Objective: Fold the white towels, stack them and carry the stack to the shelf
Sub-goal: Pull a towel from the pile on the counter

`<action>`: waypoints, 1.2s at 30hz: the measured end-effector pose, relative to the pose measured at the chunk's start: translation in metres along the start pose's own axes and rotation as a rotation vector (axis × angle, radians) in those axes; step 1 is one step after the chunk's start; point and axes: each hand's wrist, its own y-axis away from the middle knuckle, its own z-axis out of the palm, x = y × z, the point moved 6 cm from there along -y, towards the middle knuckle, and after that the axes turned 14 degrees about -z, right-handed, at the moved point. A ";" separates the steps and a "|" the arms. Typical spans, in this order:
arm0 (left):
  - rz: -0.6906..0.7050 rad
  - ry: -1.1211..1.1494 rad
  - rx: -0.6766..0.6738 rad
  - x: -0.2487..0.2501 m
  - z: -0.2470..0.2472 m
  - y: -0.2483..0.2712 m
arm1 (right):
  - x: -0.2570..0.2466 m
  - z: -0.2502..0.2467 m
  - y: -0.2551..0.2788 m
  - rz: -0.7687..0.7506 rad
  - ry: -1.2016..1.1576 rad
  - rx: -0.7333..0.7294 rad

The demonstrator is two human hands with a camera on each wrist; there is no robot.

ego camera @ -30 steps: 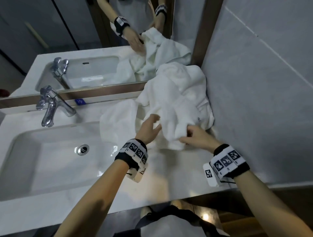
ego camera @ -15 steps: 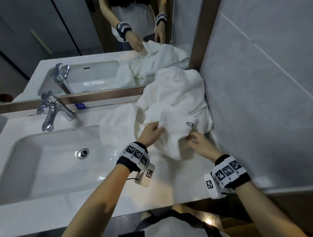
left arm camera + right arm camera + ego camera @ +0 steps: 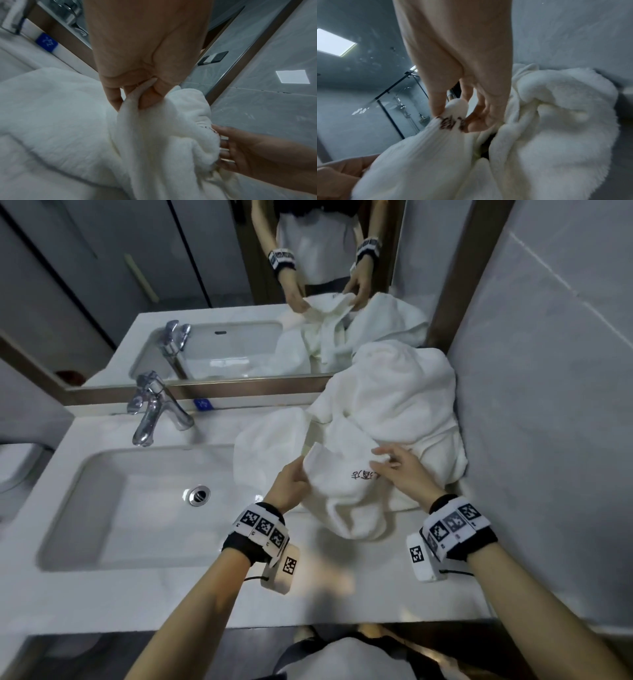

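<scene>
The left hand (image 3: 289, 481) pinches a corner of an embroidered white towel (image 3: 342, 494), and the right hand (image 3: 399, 470) pinches its edge by the lettering. The towel hangs between them over the marble countertop (image 3: 342, 594), before the heap of white towels (image 3: 394, 405) beside the sink (image 3: 137, 508).

Both forearms reach forward side by side, each wrist strapped with a marker band. The left hand (image 3: 287, 484) is curled, thumb and fingers (image 3: 147, 100) pinching a fold of the towel (image 3: 342, 491) between them. The right hand (image 3: 402, 474) sits just to its right, at about the same height, thumb and fingertips (image 3: 436, 106) nipping the cloth's edge by the stitched lettering. The palms face each other, the cloth between them.
</scene>
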 end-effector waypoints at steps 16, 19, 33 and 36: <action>-0.232 0.007 0.275 -0.062 -0.025 -0.027 | -0.029 -0.091 0.004 -0.148 0.353 0.377; -0.250 -0.051 0.329 -0.048 -0.026 -0.039 | -0.030 -0.111 0.009 -0.046 0.502 0.369; -0.312 -0.280 0.130 -0.004 -0.027 -0.090 | -0.001 -0.045 0.035 0.093 0.503 -0.281; -0.261 -0.070 0.068 0.004 -0.029 -0.088 | -0.002 -0.046 0.030 0.013 0.471 -0.240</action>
